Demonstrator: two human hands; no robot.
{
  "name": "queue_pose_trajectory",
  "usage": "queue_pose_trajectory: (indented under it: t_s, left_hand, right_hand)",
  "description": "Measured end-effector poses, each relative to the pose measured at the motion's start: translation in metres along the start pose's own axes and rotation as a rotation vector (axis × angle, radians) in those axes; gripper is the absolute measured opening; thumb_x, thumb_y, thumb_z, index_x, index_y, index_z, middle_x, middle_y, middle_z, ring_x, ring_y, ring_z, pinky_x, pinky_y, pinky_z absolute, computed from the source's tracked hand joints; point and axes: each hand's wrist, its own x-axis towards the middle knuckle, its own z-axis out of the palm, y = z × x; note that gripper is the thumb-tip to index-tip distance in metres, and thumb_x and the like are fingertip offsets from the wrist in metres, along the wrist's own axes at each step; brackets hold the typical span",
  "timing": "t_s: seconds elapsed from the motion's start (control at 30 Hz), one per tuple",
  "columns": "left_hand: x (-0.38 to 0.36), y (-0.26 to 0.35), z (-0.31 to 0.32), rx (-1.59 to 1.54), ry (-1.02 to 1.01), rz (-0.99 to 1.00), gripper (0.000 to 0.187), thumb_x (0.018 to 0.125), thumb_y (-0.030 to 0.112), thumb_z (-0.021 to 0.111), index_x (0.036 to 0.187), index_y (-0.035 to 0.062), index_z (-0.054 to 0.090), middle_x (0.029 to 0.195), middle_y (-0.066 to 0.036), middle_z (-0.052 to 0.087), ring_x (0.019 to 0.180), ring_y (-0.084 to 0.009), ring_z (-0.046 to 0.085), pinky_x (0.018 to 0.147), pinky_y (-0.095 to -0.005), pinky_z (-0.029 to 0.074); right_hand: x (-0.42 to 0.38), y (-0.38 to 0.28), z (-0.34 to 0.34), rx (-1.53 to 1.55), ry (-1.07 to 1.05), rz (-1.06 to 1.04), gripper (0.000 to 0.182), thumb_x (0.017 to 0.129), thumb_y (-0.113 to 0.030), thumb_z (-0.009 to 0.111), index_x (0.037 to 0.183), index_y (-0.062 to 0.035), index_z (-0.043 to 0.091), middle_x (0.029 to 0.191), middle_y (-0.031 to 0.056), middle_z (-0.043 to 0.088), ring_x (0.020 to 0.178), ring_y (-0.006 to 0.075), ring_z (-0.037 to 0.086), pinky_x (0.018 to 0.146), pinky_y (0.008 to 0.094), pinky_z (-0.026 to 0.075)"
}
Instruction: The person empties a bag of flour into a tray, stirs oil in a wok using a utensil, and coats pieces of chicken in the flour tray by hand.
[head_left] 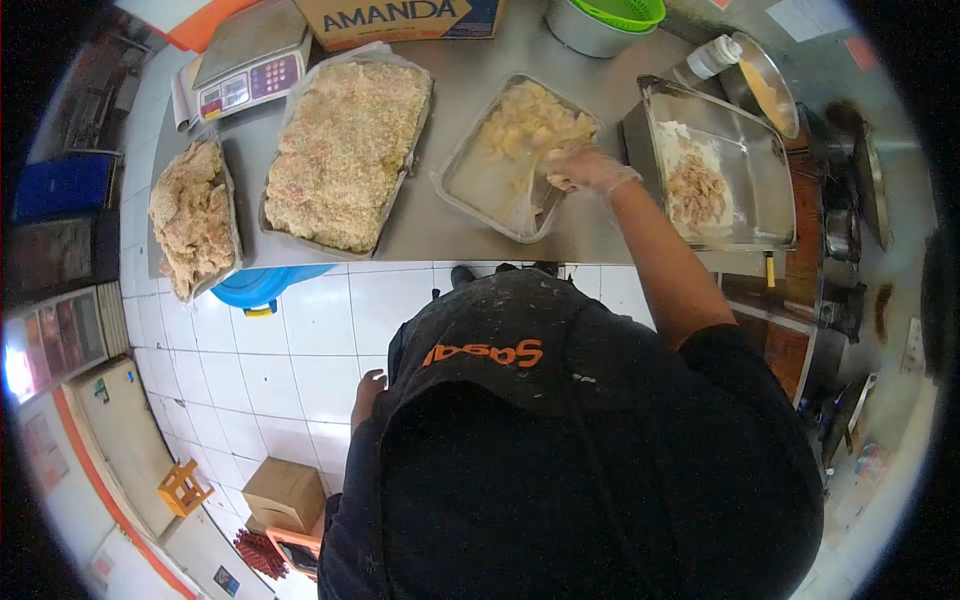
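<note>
My right hand (pixel 583 168), in a thin clear plastic glove, reaches into a plastic-lined metal tray (pixel 475 205). Its fingers are closed around pale raw meat pieces, whose exact outline is partly hidden by the hand. More pale, wet meat pieces (pixel 532 120) are heaped at the tray's far end. To the right stands a deep steel pan (pixel 755 170) with white flour (pixel 680 140) and meat strips (pixel 697 193) lying in it. My left hand (pixel 368 392) hangs low by my side, away from the table, its fingers loosely curled and apart with nothing seen in them.
On the left are a large tray of crumb-coated meat (pixel 345 145), a smaller heaped tray (pixel 193 215) and a scale (pixel 255 75). A carton (pixel 400 22), green basket (pixel 625 10), shaker jar (pixel 712 58) and steel bowl (pixel 765 85) line the back. A blue tub (pixel 255 287) sits beneath.
</note>
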Motion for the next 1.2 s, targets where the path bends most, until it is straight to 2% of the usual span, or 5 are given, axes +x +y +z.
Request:
queue_pose_trajectory:
  t_s: [0.07, 0.13, 0.4, 1.13, 1.2]
  left_hand:
    - [-0.008, 0.029, 0.001, 0.064, 0.040, -0.061, 0.034, 0.084, 0.018, 0.060, 0.115, 0.0068, 0.056, 0.079, -0.007, 0.064, 0.062, -0.0151, 0.057, 0.056, -0.0306, 0.047]
    - [-0.038, 0.091, -0.006, 0.278, 0.072, 0.019, 0.032, 0.085, 0.017, 0.057, 0.116, 0.0080, 0.056, 0.079, -0.009, 0.064, 0.061, -0.0175, 0.058, 0.055, -0.0316, 0.048]
    - [-0.058, 0.154, -0.001, 0.210, 0.089, 0.134, 0.033, 0.085, 0.017, 0.057, 0.116, 0.0074, 0.055, 0.080, -0.012, 0.064, 0.058, -0.0180, 0.057, 0.057, -0.0319, 0.048]
    - [-0.044, 0.094, 0.009, 0.358, 0.130, -0.038, 0.036, 0.081, 0.018, 0.055, 0.115, 0.0067, 0.055, 0.083, -0.017, 0.065, 0.073, -0.0265, 0.065, 0.067, -0.0365, 0.051]
    - [0.003, 0.024, 0.010, -0.186, 0.056, -0.049, 0.035, 0.081, 0.018, 0.055, 0.114, 0.0063, 0.056, 0.081, -0.016, 0.065, 0.070, -0.0255, 0.064, 0.066, -0.0357, 0.051]
  right_hand:
    - [0.000, 0.004, 0.000, -0.112, 0.035, -0.330, 0.030, 0.077, -0.030, 0.061, 0.078, -0.0006, 0.063, 0.073, 0.0108, 0.062, 0.056, 0.0200, 0.060, 0.049, 0.0311, 0.050]
    - [-0.003, -0.024, -0.013, 0.314, -0.224, 0.510, 0.029, 0.076, -0.030, 0.062, 0.078, -0.0007, 0.063, 0.072, 0.0103, 0.062, 0.062, 0.0188, 0.060, 0.056, 0.0301, 0.051]
    - [0.008, 0.030, 0.018, -0.155, -0.107, -0.007, 0.033, 0.080, -0.034, 0.060, 0.091, -0.0027, 0.062, 0.084, 0.0156, 0.063, 0.078, 0.0283, 0.061, 0.078, 0.0347, 0.048]
    - [0.000, 0.000, -0.014, 0.189, -0.096, 0.434, 0.060, 0.078, -0.044, 0.063, 0.122, -0.0037, 0.053, 0.107, 0.0206, 0.062, 0.091, 0.0288, 0.063, 0.079, 0.0375, 0.048]
    - [-0.004, -0.008, -0.017, 0.086, -0.024, 0.328, 0.052, 0.079, -0.031, 0.065, 0.117, 0.0022, 0.053, 0.100, 0.0143, 0.063, 0.083, 0.0190, 0.062, 0.072, 0.0315, 0.049]
